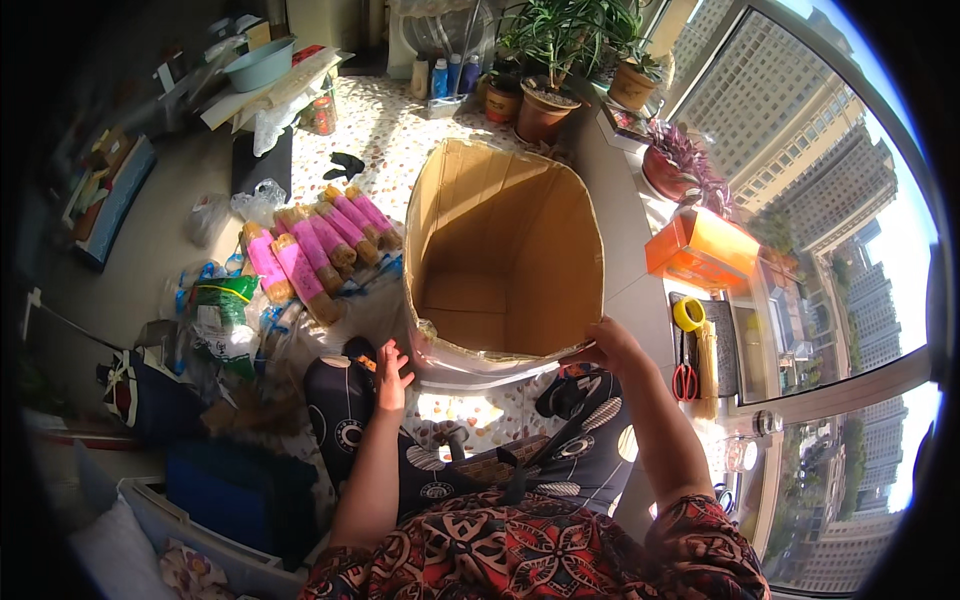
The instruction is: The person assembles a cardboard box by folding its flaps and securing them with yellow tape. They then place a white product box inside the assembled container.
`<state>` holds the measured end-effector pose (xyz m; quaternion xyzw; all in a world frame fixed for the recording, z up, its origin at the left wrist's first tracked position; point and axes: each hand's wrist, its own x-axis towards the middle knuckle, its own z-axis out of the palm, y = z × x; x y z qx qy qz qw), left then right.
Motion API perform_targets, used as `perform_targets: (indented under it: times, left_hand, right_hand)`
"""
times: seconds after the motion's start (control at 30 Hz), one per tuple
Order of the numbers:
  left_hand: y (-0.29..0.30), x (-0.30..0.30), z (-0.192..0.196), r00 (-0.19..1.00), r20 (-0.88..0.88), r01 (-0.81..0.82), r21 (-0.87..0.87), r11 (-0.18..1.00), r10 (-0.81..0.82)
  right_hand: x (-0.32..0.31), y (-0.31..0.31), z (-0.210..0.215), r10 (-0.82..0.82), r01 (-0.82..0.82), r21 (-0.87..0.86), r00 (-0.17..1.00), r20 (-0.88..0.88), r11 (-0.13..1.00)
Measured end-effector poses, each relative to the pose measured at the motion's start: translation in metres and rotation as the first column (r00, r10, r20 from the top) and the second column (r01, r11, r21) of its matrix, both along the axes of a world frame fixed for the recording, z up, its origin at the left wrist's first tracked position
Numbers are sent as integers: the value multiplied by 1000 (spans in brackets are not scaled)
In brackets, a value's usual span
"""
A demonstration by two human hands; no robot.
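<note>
A tall cardboard box [505,225] stands in front of my knees, its top uncovered and its inside bare brown board. Its rim is uneven, and pale tape or film runs along the near side. My right hand [608,345] grips the box's near right corner, fingers partly hidden behind the rim. Just off the near left corner, my left hand [393,376] is raised with its fingers apart, holding nothing. Left of the box lies a row of several brown rolls with pink wrappers [298,262], their contents unclear.
A green-and-white plastic bag [224,318] and clear wrapping lie left of my knee. Along the window side are an orange box [703,248], yellow tape [689,313] and red-handled scissors [685,382]. Potted plants [548,105] stand at the back; a black glove-like item [345,165] lies on the floor.
</note>
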<state>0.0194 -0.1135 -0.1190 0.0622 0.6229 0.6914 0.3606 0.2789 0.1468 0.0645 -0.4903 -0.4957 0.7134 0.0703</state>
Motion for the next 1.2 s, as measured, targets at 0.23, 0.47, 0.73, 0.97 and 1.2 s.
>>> perform_targets:
  times: [0.23,0.47,0.73,0.97,1.2]
  left_hand:
    - [-6,2,-6,987,133,74,92,993,-86]
    - [17,-40,66,992,-8,126,161,979,-126]
    - [90,-16,109,887,-267,255,-398,881,-377]
    - [94,-46,76,899,-306,198,-356,913,-314]
    - [122,-54,98,749,-466,249,-462,851,-472]
  right_hand:
    - [42,-61,-38,-12,14,22,999,-53,1000]
    - [60,0,-32,-70,-89,446,942,328,891]
    - [-40,20,-60,-118,-162,764,948,297,624]
    - [-6,50,-64,-151,-49,695,963,224,717]
    - [31,54,-98,-355,279,679,935,-29,679]
